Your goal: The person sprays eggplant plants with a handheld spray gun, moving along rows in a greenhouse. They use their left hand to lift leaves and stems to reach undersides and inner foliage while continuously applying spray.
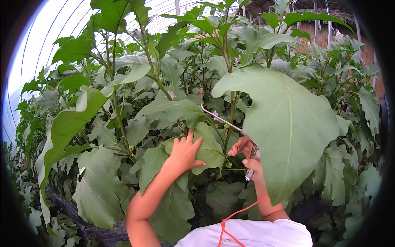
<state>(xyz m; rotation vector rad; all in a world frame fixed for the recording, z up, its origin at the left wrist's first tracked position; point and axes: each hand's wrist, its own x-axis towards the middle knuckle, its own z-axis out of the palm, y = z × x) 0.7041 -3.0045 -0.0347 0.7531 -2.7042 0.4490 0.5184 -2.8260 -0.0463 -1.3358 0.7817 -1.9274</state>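
My left hand [182,153] is spread with its back to me, pressed against a green eggplant leaf [210,146]. Its fingers are apart, and one fingertip meets the edge of another leaf [172,109] above. Partly behind a large eggplant leaf [287,123], my right hand [254,166] grips the metal handle of a thin wand [222,119], which looks like a sprayer. The wand slants up and left from the handle and bends upward to a reddish tip among the foliage. Some of the right fingers and part of the handle are hidden.
Upright eggplant stems [117,120] and dense leaves surround both arms. Purple flowers [215,115] hang near the wand. A red cord [236,213] crosses my white shirt [247,233]. Dark ground sheeting [89,228] lies lower left; greenhouse film [40,40] curves overhead.
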